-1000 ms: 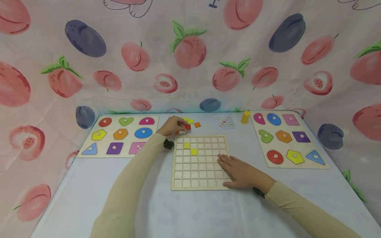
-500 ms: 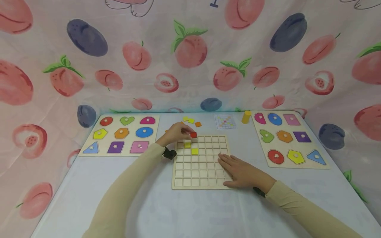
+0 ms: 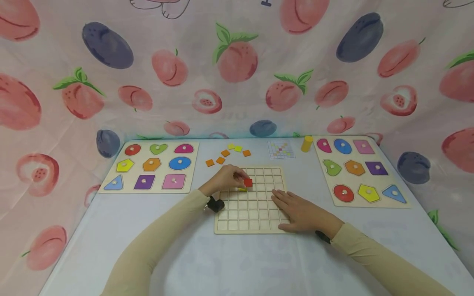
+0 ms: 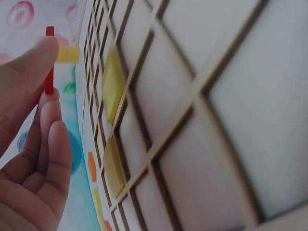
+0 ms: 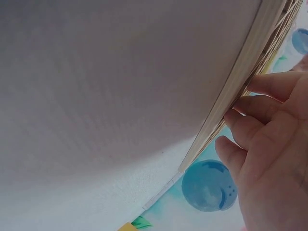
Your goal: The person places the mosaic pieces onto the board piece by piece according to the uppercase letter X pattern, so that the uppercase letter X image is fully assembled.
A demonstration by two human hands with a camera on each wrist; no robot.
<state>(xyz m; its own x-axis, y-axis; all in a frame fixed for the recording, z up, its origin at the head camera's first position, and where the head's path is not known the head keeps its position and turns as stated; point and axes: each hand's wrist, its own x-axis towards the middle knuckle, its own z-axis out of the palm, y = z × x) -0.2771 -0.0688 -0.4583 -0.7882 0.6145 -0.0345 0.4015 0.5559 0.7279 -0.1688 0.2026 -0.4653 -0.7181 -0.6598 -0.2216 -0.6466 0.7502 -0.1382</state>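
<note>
A thin red square tile (image 3: 248, 182) is pinched between the thumb and fingers of my left hand (image 3: 233, 176), over the upper part of the wooden grid board (image 3: 253, 214). In the left wrist view the red tile (image 4: 49, 62) stands edge-on, apart from the board. Two yellow tiles sit in cells of the grid; one yellow tile (image 4: 113, 86) shows close up there, and in the head view my left hand covers most of them. My right hand (image 3: 301, 211) rests with extended fingers on the board's right edge.
Several orange tiles (image 3: 225, 153) and two yellow tiles (image 3: 238, 149) lie behind the board. A printed pattern card (image 3: 280, 150) and a yellow cylinder (image 3: 306, 144) are at the back. Shape puzzle boards stand left (image 3: 148, 185) and right (image 3: 353, 189).
My left hand has picked up the red tile from the loose tiles behind the board and carried it toward me and to the right, over the grid. My right hand stays in place.
</note>
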